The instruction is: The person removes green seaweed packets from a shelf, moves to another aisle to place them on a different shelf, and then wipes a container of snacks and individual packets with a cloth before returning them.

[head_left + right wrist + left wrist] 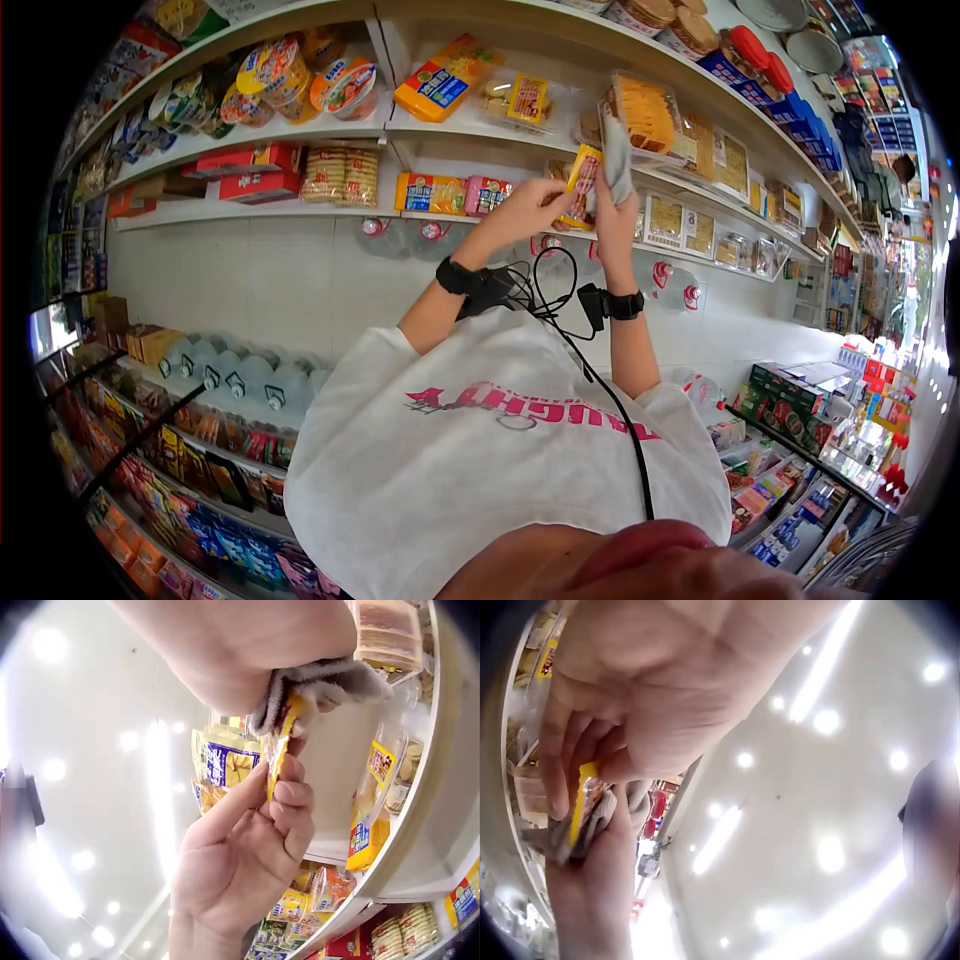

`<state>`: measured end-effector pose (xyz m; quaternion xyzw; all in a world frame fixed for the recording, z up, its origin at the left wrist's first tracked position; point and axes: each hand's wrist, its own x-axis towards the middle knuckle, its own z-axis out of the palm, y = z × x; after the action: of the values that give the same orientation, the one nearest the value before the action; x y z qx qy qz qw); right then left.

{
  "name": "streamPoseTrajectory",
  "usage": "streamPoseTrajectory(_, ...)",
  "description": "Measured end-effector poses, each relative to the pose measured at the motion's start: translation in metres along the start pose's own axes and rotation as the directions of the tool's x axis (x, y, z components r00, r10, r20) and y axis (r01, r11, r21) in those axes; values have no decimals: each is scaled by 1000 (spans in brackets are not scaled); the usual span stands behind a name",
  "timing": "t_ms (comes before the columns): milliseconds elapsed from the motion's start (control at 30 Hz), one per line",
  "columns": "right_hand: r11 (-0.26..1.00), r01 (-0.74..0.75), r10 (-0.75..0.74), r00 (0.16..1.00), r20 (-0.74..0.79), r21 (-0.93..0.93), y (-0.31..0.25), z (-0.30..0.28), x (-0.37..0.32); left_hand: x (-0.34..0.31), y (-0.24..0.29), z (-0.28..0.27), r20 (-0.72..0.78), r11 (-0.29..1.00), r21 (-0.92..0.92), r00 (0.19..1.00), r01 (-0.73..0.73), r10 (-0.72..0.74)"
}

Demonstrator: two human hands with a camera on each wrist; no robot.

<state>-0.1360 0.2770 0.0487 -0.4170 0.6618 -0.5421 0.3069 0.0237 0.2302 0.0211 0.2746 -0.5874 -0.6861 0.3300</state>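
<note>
Both hands are raised at the shelves with a small yellow packet (582, 184) between them. The left hand (532, 212) pinches the packet's edge between thumb and fingers; in the right wrist view the same left hand (244, 855) holds its lower end. A grey cloth (616, 155) is in the right hand (617, 225), its fingers curled round it. In the right wrist view the cloth (322, 684) lies against the packet (281, 742). The left wrist view shows the yellow-edged packet (583, 802) between the two hands, the right hand's fingertips partly hidden.
Behind the hands, an upper shelf bears an orange-yellow bag (450, 78), a clear tray of food (522, 104) and a clear box of biscuits (645, 113). Packs (432, 194) stand on the shelf below. Large bottles (380, 236) are beneath it. Black cables (550, 285) hang between the wrists.
</note>
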Motion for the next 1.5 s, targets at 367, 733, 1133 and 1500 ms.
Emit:
streamPoseTrajectory(367,811,475,-383,872,304,-341,46,63,58,75,-44,-74,-146,979,-173,981,105,-131)
streamPoseTrajectory(733,724,547,-431,834,344,-420,91,90,124,154,-88,-128,-451,854,476,892,209,33)
streamPoseTrajectory(1133,951,196,-213,976,-47,-237,30,-87,68,177,-74,-89,-190,800,575,923,-173,336)
streamPoseTrajectory(1500,708,409,-400,904,150,-576,56,-156,169,211,-10,89,138,566,751,919,-340,369)
